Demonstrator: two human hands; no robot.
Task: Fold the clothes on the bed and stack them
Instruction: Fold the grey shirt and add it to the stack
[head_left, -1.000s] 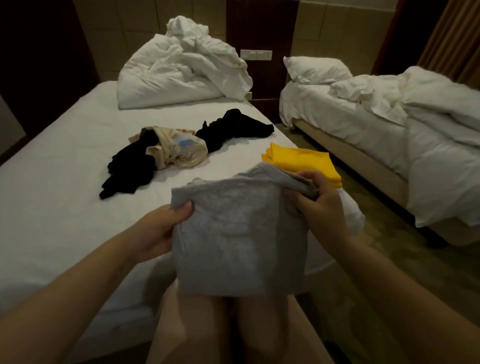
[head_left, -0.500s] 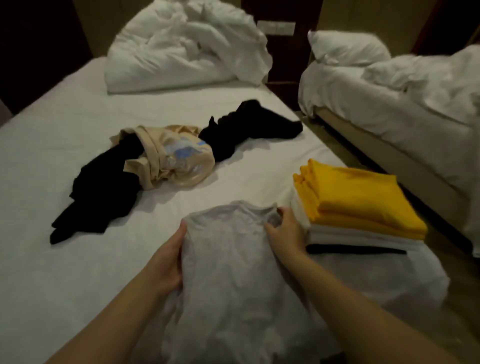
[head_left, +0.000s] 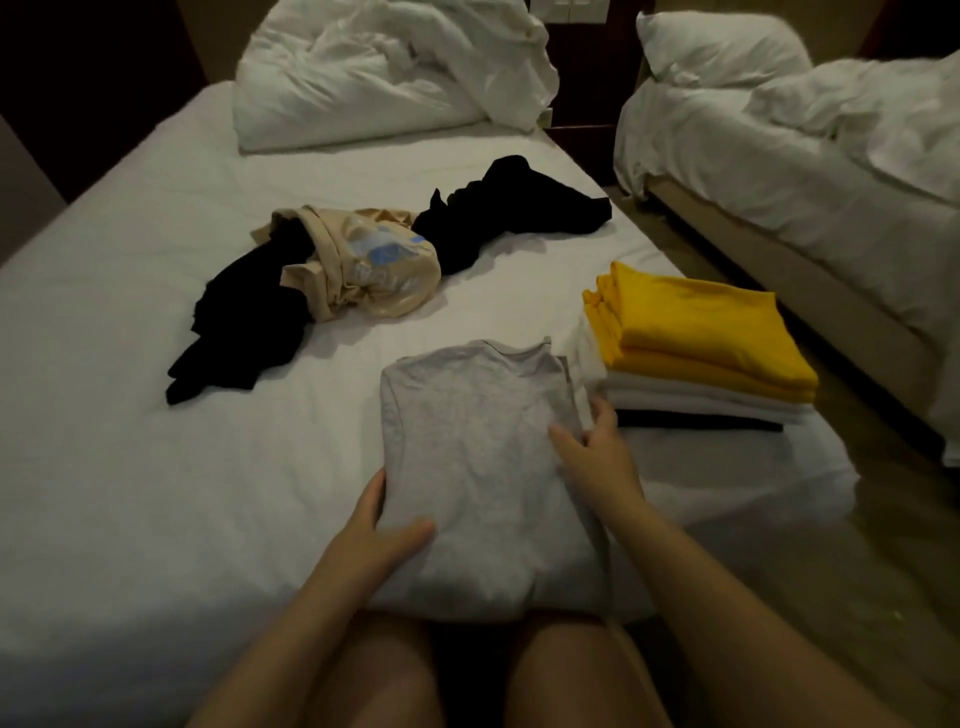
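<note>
A folded grey shirt (head_left: 467, 441) lies flat on the white bed (head_left: 130, 415), close to its front edge. My left hand (head_left: 376, 530) holds the shirt's lower left edge, thumb on top of the cloth. My right hand (head_left: 592, 447) holds the right edge, thumb on the cloth and fingers along the side. Just to the right stands a stack of folded clothes (head_left: 696, 358), yellow on top, white below, something dark at the bottom. Farther back lie unfolded clothes: a black garment (head_left: 244, 322), a beige printed one (head_left: 374, 275) and another black one (head_left: 509, 208).
A crumpled white duvet (head_left: 384, 73) is heaped at the head of the bed. A second bed (head_left: 810, 171) with a pillow and rumpled bedding stands to the right across a narrow floor gap. My bare knees (head_left: 467, 670) are at the bed's front edge.
The grey shirt was held up in the air, then laid down on the bed. Both hands have slid from its far corners back along its sides toward me.
</note>
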